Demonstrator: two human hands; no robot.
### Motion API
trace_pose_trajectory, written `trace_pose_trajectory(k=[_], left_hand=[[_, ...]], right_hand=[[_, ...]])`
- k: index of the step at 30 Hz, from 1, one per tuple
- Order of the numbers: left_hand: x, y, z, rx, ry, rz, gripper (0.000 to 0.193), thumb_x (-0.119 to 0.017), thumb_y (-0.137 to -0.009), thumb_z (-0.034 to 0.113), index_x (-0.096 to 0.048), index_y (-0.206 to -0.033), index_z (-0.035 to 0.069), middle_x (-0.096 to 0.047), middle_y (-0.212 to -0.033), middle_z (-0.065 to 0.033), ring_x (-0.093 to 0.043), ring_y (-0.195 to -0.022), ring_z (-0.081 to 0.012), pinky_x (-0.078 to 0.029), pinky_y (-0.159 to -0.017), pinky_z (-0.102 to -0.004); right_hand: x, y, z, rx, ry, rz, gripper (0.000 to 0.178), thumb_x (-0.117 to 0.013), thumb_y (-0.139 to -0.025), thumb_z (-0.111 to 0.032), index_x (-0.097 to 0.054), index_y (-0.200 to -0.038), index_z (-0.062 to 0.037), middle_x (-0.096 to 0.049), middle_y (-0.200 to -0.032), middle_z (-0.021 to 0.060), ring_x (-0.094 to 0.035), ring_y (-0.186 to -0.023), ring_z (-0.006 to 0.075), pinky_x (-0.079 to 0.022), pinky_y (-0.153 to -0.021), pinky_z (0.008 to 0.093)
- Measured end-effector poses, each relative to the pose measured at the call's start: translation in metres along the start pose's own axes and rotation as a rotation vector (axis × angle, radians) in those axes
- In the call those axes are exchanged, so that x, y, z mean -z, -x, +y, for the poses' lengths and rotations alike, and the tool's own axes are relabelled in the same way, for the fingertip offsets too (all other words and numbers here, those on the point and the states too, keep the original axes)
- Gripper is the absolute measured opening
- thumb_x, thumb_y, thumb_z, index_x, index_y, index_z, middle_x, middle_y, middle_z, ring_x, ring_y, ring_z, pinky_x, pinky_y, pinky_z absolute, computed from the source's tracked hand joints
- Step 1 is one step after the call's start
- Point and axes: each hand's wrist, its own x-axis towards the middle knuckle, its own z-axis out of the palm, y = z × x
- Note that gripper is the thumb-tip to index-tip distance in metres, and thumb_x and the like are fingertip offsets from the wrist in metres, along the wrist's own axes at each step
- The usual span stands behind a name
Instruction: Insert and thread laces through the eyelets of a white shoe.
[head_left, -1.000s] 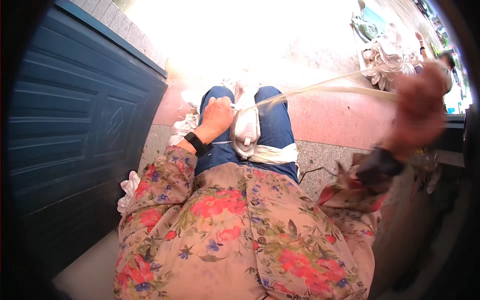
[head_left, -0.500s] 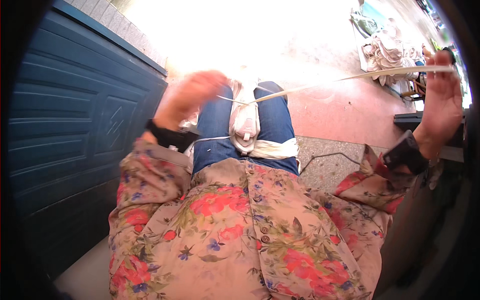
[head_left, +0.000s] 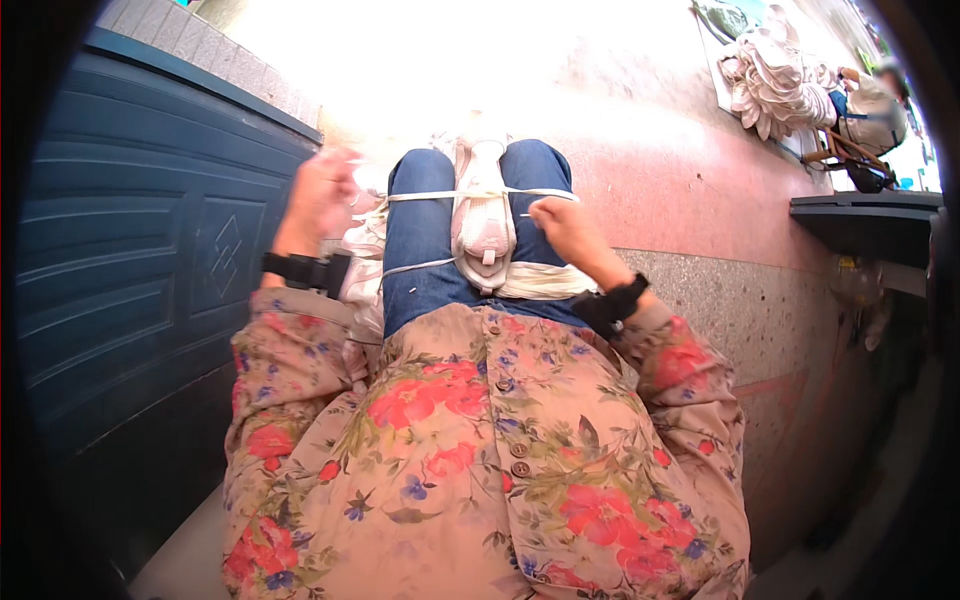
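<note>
A pale pink and white shoe (head_left: 484,235) is held between my knees, toe away from me. A flat white shoelace (head_left: 430,196) crosses its eyelet area and reaches out over both thighs. My right hand (head_left: 572,230) is closed just right of the shoe, with the lace running to it and a small white tip poking out of the fingers. My left hand (head_left: 315,203) is raised left of my knee, near the lace's left end; its fingers are smeared by motion. A bundle of white laces (head_left: 545,282) lies across my right thigh.
More pale shoes (head_left: 365,255) are heaped by my left thigh. A dark blue panelled cabinet (head_left: 130,230) stands close on the left. Far right are a pile of whitish shoes (head_left: 775,85), a person (head_left: 872,115) and a dark ledge (head_left: 865,215).
My right hand has come from far out right, where it drew the lace taut, back beside the shoe. My left hand has moved left, away from the shoe.
</note>
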Motion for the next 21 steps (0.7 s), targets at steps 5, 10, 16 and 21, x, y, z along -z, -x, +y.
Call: trace_pose_trajectory(k=[5, 10, 16, 21], left_hand=[[-0.093, 0.027, -0.029, 0.113, -0.170, -0.239, 0.023, -0.049, -0.086, 0.011, -0.053, -0.105, -0.001, -0.057, -0.076, -0.0032, -0.053, -0.061, -0.0083, -0.044, -0.057, -0.0184], [-0.099, 0.025, -0.060, -0.148, -0.665, -0.268, 0.021, -0.050, -0.083, 0.012, -0.058, -0.098, -0.002, -0.062, -0.081, -0.0098, -0.058, -0.071, -0.0146, -0.045, -0.064, -0.0245], [-0.096, 0.030, -0.064, -0.323, -0.922, -0.149, 0.019, -0.053, -0.080, 0.013, -0.060, -0.088, -0.002, -0.062, -0.080, -0.0178, -0.061, -0.076, -0.0263, -0.046, -0.068, -0.0327], [-0.096, 0.027, -0.074, -0.349, -0.961, -0.040, 0.017, -0.055, -0.078, 0.014, -0.061, -0.082, -0.001, -0.061, -0.077, -0.0178, -0.060, -0.073, -0.0290, -0.046, -0.066, -0.0340]], right_hand=[[-0.038, -0.008, 0.005, 0.090, 0.339, 0.233, 0.011, -0.054, -0.076, -0.015, -0.061, -0.070, -0.0107, -0.055, -0.077, 0.0078, -0.051, -0.080, 0.0275, -0.039, -0.065, 0.0408], [-0.047, -0.009, 0.002, 0.043, 0.405, 0.325, 0.010, -0.054, -0.074, -0.014, -0.061, -0.069, -0.0108, -0.053, -0.077, 0.0057, -0.049, -0.080, 0.0252, -0.036, -0.067, 0.0400], [-0.049, -0.011, 0.000, 0.051, 0.427, 0.356, 0.008, -0.053, -0.072, -0.012, -0.059, -0.066, -0.0101, -0.052, -0.076, 0.0040, -0.047, -0.082, 0.0237, -0.033, -0.069, 0.0384], [-0.051, -0.019, 0.003, 0.235, 0.462, 0.257, 0.006, -0.054, -0.069, -0.012, -0.059, -0.066, -0.0116, -0.052, -0.074, 0.0032, -0.048, -0.079, 0.0217, -0.033, -0.068, 0.0364]])
